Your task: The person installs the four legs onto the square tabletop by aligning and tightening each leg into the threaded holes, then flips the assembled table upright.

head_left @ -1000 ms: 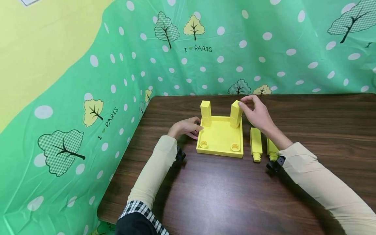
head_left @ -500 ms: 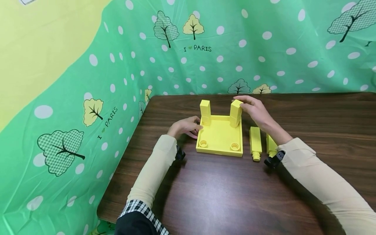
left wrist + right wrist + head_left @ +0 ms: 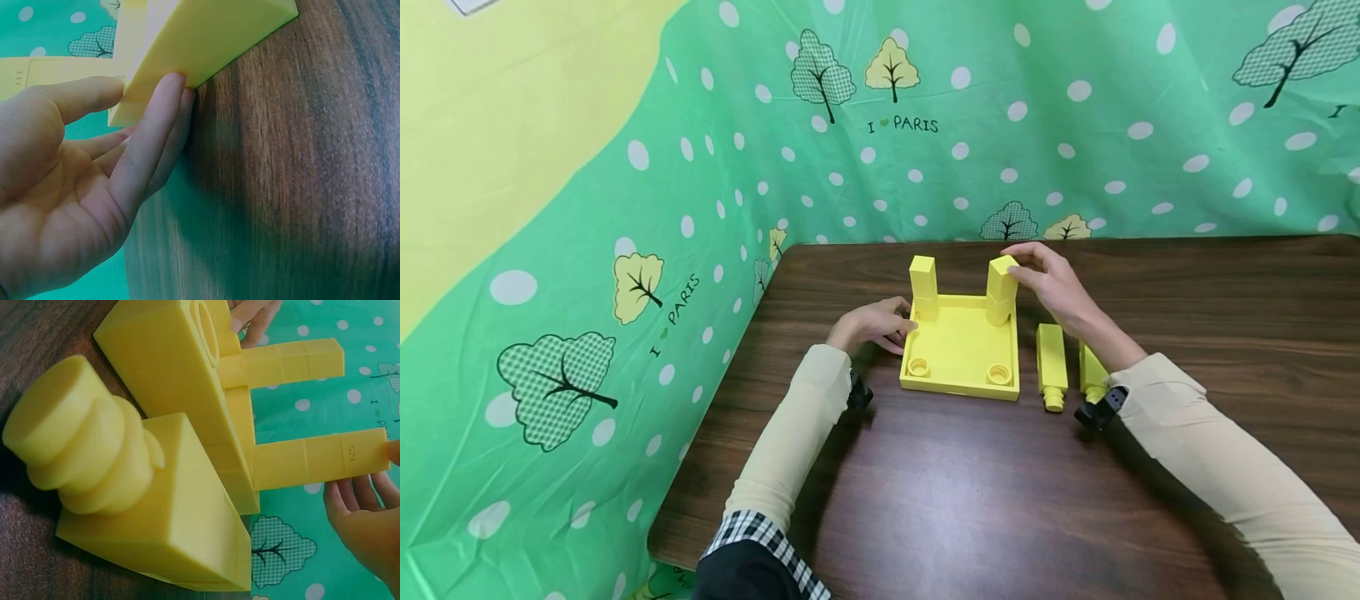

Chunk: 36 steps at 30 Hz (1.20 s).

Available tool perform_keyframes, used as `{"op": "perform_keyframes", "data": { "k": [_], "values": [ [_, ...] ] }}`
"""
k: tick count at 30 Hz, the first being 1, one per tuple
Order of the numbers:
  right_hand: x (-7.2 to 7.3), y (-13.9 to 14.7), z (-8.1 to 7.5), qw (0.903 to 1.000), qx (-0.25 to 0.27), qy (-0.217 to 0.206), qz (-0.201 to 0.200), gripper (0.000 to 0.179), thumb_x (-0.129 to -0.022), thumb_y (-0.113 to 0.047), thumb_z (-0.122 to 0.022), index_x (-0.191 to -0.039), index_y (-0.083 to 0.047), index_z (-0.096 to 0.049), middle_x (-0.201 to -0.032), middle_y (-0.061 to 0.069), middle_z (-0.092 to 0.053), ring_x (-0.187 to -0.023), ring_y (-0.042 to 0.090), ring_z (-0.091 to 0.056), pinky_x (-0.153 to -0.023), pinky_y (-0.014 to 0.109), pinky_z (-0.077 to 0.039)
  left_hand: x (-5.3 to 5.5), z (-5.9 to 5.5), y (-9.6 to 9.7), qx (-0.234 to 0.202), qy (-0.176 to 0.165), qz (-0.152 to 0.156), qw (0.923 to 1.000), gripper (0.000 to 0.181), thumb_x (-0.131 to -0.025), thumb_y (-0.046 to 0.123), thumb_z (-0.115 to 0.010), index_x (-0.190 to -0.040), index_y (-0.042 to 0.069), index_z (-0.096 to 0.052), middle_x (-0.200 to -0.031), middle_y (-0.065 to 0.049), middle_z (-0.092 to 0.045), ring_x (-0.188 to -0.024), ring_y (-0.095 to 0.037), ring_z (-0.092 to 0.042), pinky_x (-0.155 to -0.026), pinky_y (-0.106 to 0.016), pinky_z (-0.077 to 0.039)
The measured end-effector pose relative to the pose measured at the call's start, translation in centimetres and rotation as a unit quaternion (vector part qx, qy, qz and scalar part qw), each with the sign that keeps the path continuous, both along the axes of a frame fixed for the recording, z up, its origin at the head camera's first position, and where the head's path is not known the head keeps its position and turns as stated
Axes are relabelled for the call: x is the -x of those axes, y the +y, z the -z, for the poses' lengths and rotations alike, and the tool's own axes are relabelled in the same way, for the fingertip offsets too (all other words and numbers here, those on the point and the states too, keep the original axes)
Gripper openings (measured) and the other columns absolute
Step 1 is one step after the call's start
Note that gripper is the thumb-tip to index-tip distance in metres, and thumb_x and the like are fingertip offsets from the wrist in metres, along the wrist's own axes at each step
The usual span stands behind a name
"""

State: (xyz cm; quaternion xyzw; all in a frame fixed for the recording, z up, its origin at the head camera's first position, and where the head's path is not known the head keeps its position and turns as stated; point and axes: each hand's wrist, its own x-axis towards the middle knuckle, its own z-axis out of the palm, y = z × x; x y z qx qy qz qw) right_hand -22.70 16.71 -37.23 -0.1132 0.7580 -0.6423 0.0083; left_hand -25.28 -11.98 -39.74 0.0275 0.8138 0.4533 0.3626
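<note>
Yellow tray's pinched at its rim by the left hand, right hand's got an upright leg pinched up top, two loose threaded legs near it.

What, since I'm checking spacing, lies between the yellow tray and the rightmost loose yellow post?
Another loose yellow post, with bare tabletop on either side of it; the head view shows this.

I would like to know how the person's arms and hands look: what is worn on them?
The left hand and right hand are ungloved. The left sleeve and right sleeve are long and cream-coloured, reaching the wrists. A small black device sits at the left wrist and another at the right. Farther up the left arm, black-and-white checked cloth borders black fabric.
</note>
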Motion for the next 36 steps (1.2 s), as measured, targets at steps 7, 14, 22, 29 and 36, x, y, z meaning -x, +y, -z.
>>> {"op": "perform_keyframes", "data": {
  "k": [7,14,22,29,36],
  "values": [
    [-0.16,0.08,0.16,0.9998,-0.009,0.006,0.014,0.033,-0.097,-0.022,-0.057,-0.125,-0.004,-0.050,-0.111,-0.004,-0.050,-0.101,0.007,-0.049,-0.080,0.013,-0.045,-0.02,0.03,0.06,0.001,-0.002,-0.001,1.0000,0.046,-0.099,0.017,-0.053,-0.139,0.009,-0.031,-0.093,-0.013,-0.051,-0.079,-0.021,-0.056,-0.074,-0.034,-0.061],
    [-0.18,0.27,0.44,0.9992,-0.033,0.010,0.022,0.039,-0.095,-0.024,-0.061,-0.126,-0.003,-0.048,-0.112,-0.003,-0.051,-0.100,0.007,-0.051,-0.078,0.013,-0.046,-0.14,-0.02,0.10,0.001,0.003,-0.001,1.0000,0.046,-0.099,0.018,-0.053,-0.138,0.009,-0.031,-0.092,-0.013,-0.051,-0.078,-0.020,-0.055,-0.073,-0.033,-0.061],
    [-0.29,0.39,0.57,0.9969,-0.071,0.011,0.033,0.041,-0.094,-0.029,-0.062,-0.125,-0.007,-0.048,-0.112,-0.002,-0.051,-0.100,0.007,-0.052,-0.080,0.018,-0.047,-0.09,0.11,0.06,-0.001,0.002,-0.003,1.0000,0.045,-0.098,0.017,-0.054,-0.138,0.009,-0.032,-0.092,-0.012,-0.051,-0.077,-0.020,-0.056,-0.073,-0.032,-0.061],
    [-0.37,0.31,0.55,0.9945,-0.093,0.019,0.043,0.043,-0.092,-0.035,-0.063,-0.122,-0.008,-0.049,-0.108,-0.002,-0.052,-0.097,0.007,-0.052,-0.077,0.016,-0.046,-0.06,0.13,0.05,0.000,0.000,-0.003,1.0000,0.046,-0.098,0.017,-0.053,-0.138,0.009,-0.031,-0.092,-0.012,-0.050,-0.077,-0.020,-0.055,-0.073,-0.032,-0.061],
    [-0.58,0.21,0.45,0.9885,-0.133,0.035,0.064,0.046,-0.091,-0.040,-0.063,-0.123,-0.008,-0.051,-0.112,0.003,-0.053,-0.097,0.011,-0.053,-0.074,0.016,-0.046,-0.05,-0.07,0.05,0.002,-0.001,-0.001,1.0000,0.047,-0.099,0.017,-0.053,-0.139,0.009,-0.031,-0.092,-0.012,-0.051,-0.078,-0.021,-0.056,-0.073,-0.033,-0.061]
  ]
}}
